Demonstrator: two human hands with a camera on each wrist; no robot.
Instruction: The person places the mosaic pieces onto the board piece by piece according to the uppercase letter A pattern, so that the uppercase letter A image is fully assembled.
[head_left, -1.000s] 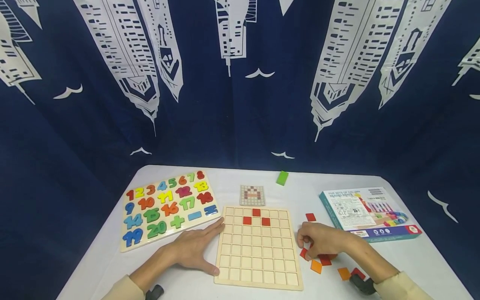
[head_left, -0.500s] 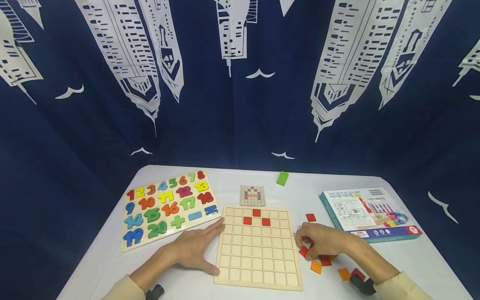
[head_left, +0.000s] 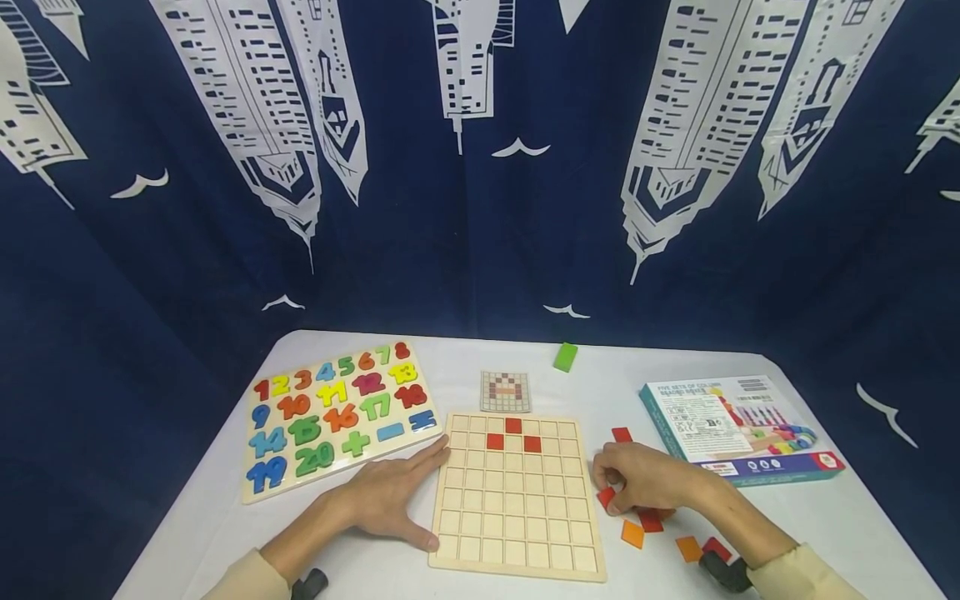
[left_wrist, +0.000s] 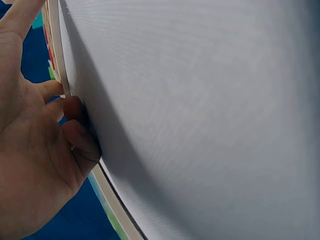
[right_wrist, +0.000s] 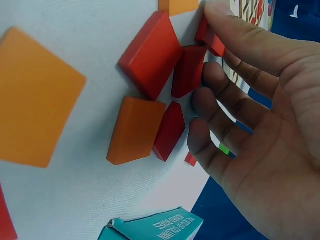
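In the head view, my left hand (head_left: pixel 390 500) lies with fingers spread, its thumb and fingertips at the left edge of a wooden grid board (head_left: pixel 514 527). That board carries 3 red square tiles near its top; one red tile (head_left: pixel 513 426) sits in the top row. My right hand (head_left: pixel 648 477), right of the board, pinches a red tile (head_left: pixel 605 498) between thumb and index finger. In the right wrist view the same pinched tile (right_wrist: pixel 212 40) stands tilted by the thumb. Other red tiles (right_wrist: pixel 152 55) and orange tiles (right_wrist: pixel 136 131) lie around its fingers. The hand partly hides them from the head camera.
A small pattern card (head_left: pixel 504 392) lies above the board. To the left is a number puzzle (head_left: pixel 336 462) with coloured numerals. A green block (head_left: pixel 566 357) lies near the table's far edge. A teal-and-white box (head_left: pixel 738 429) lies beyond my right hand.
My right thumb and index finger have closed in slightly on the red tile, which has tipped a little. The red tile beyond that hand shows slightly less. My left hand stays in place.
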